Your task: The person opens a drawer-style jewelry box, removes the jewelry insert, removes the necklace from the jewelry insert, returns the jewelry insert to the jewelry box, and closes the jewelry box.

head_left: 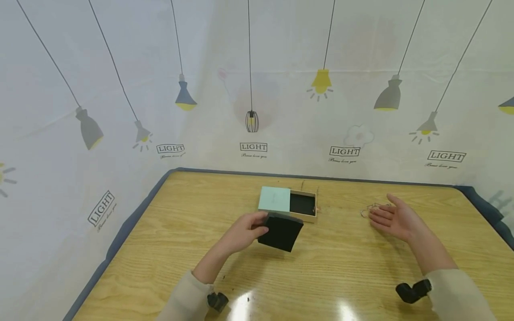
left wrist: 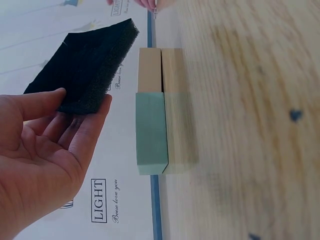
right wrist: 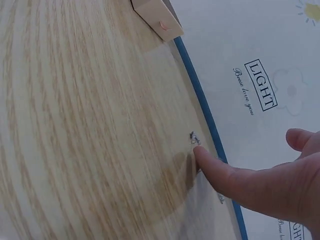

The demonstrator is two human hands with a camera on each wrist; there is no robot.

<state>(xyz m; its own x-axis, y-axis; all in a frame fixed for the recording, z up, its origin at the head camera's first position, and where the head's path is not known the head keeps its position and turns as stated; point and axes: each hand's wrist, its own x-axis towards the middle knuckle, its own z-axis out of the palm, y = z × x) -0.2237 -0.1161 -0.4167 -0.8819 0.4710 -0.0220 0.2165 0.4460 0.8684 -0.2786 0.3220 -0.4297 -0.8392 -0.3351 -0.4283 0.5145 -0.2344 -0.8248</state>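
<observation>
A square black foam pad (head_left: 279,234) is pinched at its edge between the thumb and fingers of my left hand (head_left: 240,232), tilted above the table. Its porous side (left wrist: 107,75) shows in the left wrist view. Just behind it lies a box with a mint-green sleeve (head_left: 275,198) and a beige drawer (head_left: 308,218) partly slid out to the right; black lining (head_left: 302,204) shows inside. My right hand (head_left: 398,221) has its fingers extended, right by a thin silvery chain (head_left: 364,211). The fingers hide part of that chain in the head view.
The wooden table (head_left: 180,258) has a blue border along its edges. A pale curtain (head_left: 217,111) printed with lamps hangs behind it and at the left. Small dark specks mark the tabletop near the left forearm. Each wrist wears a black camera mount (head_left: 413,292).
</observation>
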